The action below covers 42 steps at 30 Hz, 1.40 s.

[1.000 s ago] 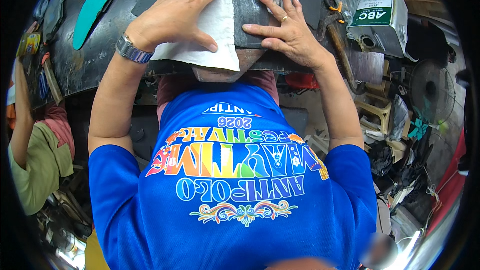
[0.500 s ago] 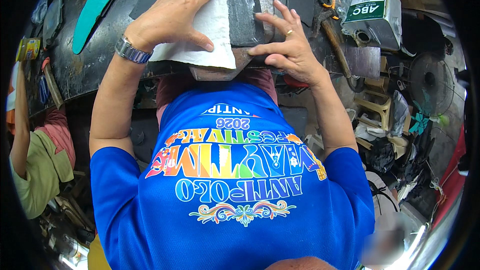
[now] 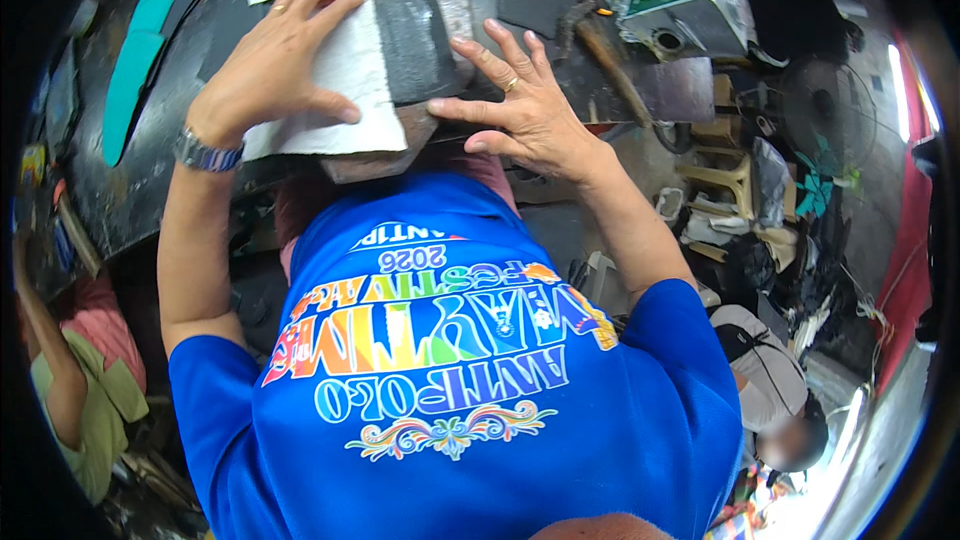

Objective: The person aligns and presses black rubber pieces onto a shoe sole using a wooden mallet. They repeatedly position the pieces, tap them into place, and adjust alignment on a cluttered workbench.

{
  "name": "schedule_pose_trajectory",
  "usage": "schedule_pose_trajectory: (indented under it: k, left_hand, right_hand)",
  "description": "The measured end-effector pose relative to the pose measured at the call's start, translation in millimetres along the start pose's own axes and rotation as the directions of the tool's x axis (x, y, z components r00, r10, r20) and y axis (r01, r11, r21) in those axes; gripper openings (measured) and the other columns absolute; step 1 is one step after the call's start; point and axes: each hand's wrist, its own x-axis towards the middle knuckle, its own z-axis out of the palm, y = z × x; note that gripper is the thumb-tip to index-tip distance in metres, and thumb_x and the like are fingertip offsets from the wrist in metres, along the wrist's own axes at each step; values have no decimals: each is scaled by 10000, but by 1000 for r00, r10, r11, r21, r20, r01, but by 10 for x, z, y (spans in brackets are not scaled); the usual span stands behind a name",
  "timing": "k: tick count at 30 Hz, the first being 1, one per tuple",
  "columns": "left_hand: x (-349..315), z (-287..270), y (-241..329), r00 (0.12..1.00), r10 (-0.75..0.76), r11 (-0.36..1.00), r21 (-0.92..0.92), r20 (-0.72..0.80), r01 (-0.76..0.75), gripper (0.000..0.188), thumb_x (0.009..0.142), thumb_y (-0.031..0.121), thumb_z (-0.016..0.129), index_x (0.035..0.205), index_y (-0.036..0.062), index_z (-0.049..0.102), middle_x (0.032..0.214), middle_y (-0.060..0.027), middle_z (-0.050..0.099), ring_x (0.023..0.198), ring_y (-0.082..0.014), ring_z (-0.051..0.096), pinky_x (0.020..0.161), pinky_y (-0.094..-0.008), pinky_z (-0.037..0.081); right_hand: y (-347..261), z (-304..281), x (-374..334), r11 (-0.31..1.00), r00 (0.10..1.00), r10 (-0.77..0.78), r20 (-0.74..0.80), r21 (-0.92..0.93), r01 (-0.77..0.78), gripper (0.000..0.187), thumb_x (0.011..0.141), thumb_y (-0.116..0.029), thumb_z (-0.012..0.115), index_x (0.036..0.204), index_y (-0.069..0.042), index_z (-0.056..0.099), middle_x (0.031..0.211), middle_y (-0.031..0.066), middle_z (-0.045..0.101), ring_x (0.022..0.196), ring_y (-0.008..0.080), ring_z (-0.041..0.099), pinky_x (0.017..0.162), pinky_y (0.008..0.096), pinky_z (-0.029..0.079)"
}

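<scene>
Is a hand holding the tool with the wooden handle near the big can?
No, the wooden-handled tool lies untouched, with the left hand on the white sheet and the right hand spread beside the dark pad.

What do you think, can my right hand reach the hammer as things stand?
Probably yes: your right hand looks empty, and the hammer lies just to its right, with nothing visible between them.
</scene>
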Motion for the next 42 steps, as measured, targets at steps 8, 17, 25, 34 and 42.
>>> schedule_pose_trajectory:
  k: [8, 17, 25, 34, 42]
  left_hand:
    - [23, 33, -17, 999, -27, 999, 27, 18, 26, 1304, 381, 548, 929, 1516, 125, 447, 1501, -159, 441, 1414, -373, 395, 1184, -474, 367]
    - [21, -1, 4, 999, -30, 999, 24, 29, 30, 1279, 410, 515, 934, 1523, 126, 438, 1507, -161, 434, 1417, -373, 388, 1190, -473, 359]
    - [7, 15, 15, 998, -51, 999, 5, 25, 51, 1267, 414, 491, 938, 1522, 129, 440, 1506, -156, 436, 1414, -373, 388, 1191, -474, 354]
    - [18, -36, 44, 998, -40, 999, -10, 40, 40, 1199, 453, 434, 954, 1492, 92, 465, 1478, -155, 457, 1405, -369, 402, 1173, -446, 383]
    - [17, 21, -13, 1000, -8, 1000, -9, 5, 8, 1228, 443, 515, 932, 1501, 108, 458, 1481, -164, 451, 1397, -376, 408, 1174, -469, 376]
  right_hand:
    - [763, -617, -747, 8, 322, 946, 43, 988, -155, 424, 1033, -306, 598, 1365, -64, 496, 821, 144, 679, 574, 194, 651, 441, 243, 436]
    - [1555, -606, -868, -4, 327, 906, 268, 779, -627, 645, 959, -212, 677, 1450, -20, 307, 736, 134, 644, 505, 114, 573, 369, 205, 346]
    - [1992, -593, -950, -403, 497, 749, 439, 896, -185, 177, 980, -125, 626, 1014, 12, 519, 828, 107, 625, 460, 62, 481, 385, 207, 324]
    - [1263, -673, -1123, -416, 530, 811, 249, 882, 221, 314, 1000, -109, 572, 1279, 33, 547, 959, 133, 633, 529, 89, 519, 430, 200, 346]
    - [345, -1306, -636, 857, 447, 483, -753, 302, -417, 267, 977, -189, 704, 1206, -54, 728, 1096, 11, 592, 819, 55, 584, 687, 180, 460]
